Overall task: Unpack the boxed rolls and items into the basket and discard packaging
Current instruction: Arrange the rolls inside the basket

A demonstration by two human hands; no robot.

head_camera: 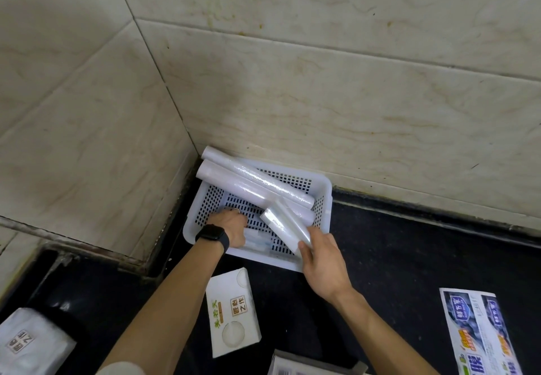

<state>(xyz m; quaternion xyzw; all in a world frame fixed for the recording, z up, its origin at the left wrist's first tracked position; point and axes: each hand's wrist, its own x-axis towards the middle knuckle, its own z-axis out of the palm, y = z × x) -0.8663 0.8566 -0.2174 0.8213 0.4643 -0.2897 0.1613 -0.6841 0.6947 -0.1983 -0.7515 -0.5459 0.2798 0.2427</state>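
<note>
Beyond a cardboard box (234, 313) on the black desk (395, 242), a short glossy roll (285, 228) is held by the right grip (322, 260) over the perforated white plastic basket (326, 188), where two long rolls (257, 181) are laid; whether the left grip (231, 228) holds anything cannot be told.

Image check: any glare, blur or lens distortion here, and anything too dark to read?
Head view: glare streaks along the long white film-wrapped rolls in the white perforated plastic basket; the short clear-wrapped roll pinched by the right hand looks slightly soft; wall tile joints slant and fan out, wide-angle distortion; the black counter is dark, detail lost.
</note>
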